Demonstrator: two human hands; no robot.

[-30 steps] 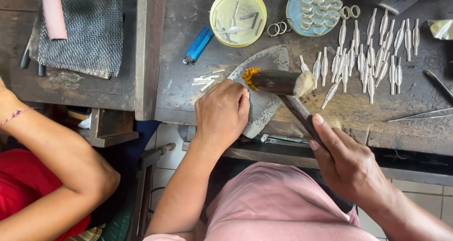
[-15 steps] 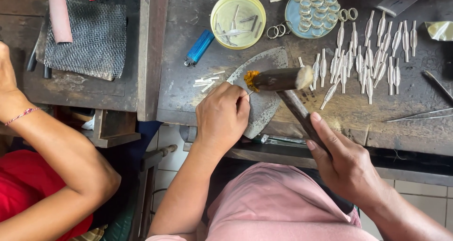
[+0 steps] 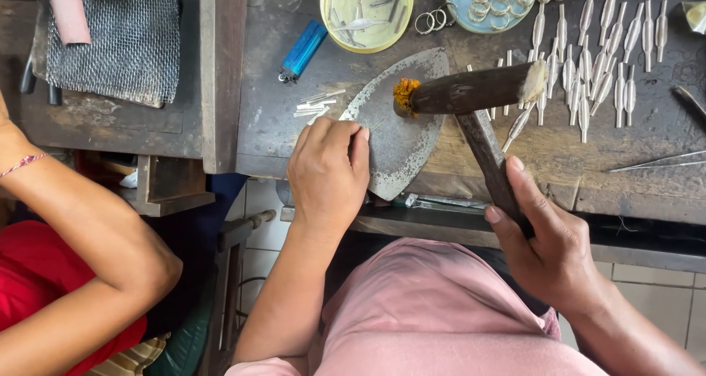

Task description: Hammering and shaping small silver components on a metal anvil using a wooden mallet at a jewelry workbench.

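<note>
Right hand (image 3: 548, 236) is wrapped around the handle of a wooden mallet (image 3: 471, 90), whose dark head sits over the flat metal plate (image 3: 397, 137) in the middle of the surface (image 3: 287, 23). Left hand (image 3: 329, 171) is at the plate's 9 o'clock edge, fingertips pinched shut on something too tiny to make out. Loose silver strips (image 3: 315, 105) lie at the plate's 10 o'clock, a blue lighter (image 3: 303, 50) beyond them.

A blue plastic lighter (image 3: 302, 50) lay far left on the dark wooden bench (image 3: 647, 177), beside a round yellow dish (image 3: 366, 12). Rows of small silver leaf-shaped pieces (image 3: 596, 59) covered the right. A grey wire mesh (image 3: 114, 41) sat far left.
</note>
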